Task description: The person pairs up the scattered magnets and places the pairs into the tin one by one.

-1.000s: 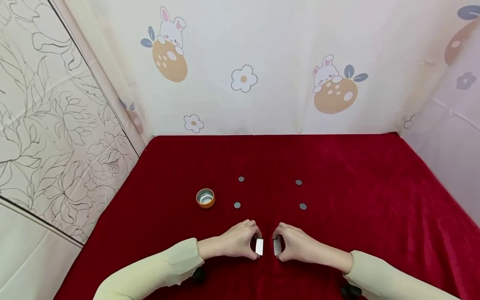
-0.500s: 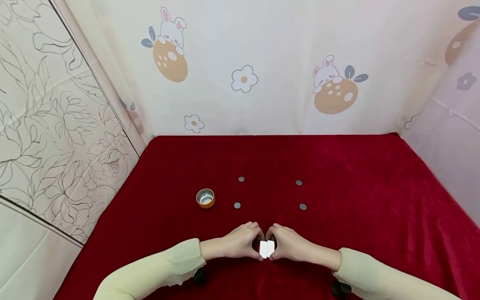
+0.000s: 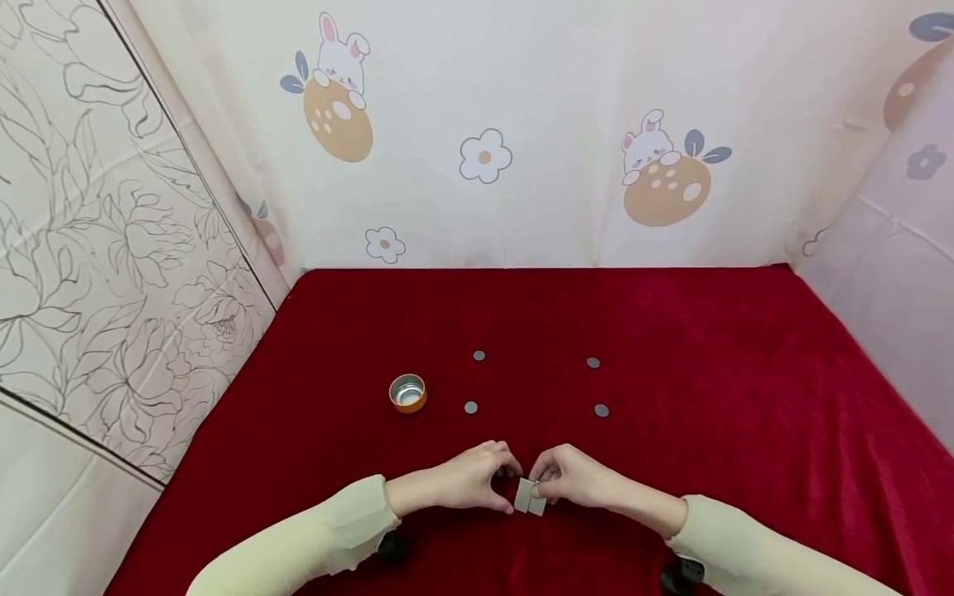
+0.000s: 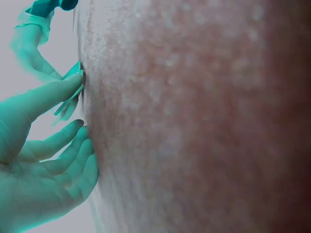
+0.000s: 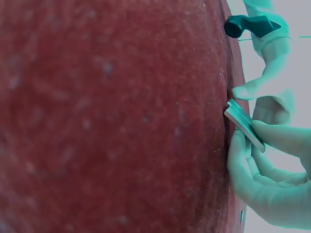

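The right hand (image 3: 575, 477) has its grip pinching two flat, grey rectangular pieces (image 3: 524, 495), set side by side, at the near middle of the red cloth-covered table (image 3: 708, 348). The left hand (image 3: 475, 478) has its grip spread just beside them. Farther out: four round grey discs (image 3: 601, 410) and a round orange bowl (image 3: 408, 408).

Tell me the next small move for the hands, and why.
Probably close the left hand on the left edge of the two flat grey rectangular pieces, to steady them: only the right hand pinches them, while the left holds nothing just beside that edge.
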Action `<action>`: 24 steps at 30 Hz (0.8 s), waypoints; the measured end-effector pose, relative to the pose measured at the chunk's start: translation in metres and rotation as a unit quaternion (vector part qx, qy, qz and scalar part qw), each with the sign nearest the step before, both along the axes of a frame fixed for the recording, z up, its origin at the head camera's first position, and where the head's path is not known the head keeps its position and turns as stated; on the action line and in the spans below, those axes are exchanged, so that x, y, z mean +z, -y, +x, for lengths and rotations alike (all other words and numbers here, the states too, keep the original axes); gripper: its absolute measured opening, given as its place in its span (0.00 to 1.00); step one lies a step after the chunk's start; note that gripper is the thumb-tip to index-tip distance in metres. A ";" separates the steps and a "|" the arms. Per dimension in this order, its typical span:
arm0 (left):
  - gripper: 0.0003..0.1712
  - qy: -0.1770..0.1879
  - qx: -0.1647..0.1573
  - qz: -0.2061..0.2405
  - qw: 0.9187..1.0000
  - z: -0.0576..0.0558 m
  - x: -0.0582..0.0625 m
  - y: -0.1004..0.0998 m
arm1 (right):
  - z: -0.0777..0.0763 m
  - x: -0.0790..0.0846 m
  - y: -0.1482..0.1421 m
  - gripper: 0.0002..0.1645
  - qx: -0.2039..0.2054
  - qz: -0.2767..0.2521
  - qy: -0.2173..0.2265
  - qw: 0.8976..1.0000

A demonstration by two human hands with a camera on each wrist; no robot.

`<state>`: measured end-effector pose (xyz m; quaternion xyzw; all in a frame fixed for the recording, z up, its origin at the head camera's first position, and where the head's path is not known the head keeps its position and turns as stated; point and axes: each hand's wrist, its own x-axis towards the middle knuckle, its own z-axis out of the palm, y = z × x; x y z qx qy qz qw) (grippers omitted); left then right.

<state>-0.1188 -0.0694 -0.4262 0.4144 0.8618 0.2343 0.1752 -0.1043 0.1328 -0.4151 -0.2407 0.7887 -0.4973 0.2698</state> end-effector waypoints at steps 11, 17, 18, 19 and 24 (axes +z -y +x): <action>0.15 0.008 0.046 0.082 0.996 0.003 0.010 0.027 | -0.012 0.015 0.001 0.09 -0.040 0.004 0.010 0.999; 0.11 -0.016 0.091 0.133 0.987 -0.001 0.014 0.045 | -0.019 0.023 0.006 0.12 -0.071 -0.007 0.016 0.997; 0.11 -0.022 0.099 0.139 0.985 -0.002 0.015 0.047 | -0.020 0.024 0.007 0.13 -0.075 -0.011 0.018 0.997; 0.11 -0.026 0.106 0.146 0.983 -0.003 0.015 0.050 | -0.022 0.025 0.008 0.13 -0.077 -0.016 0.021 0.997; 0.11 -0.047 0.133 0.169 0.975 -0.006 0.018 0.061 | -0.028 0.028 0.014 0.16 -0.087 -0.041 0.040 0.995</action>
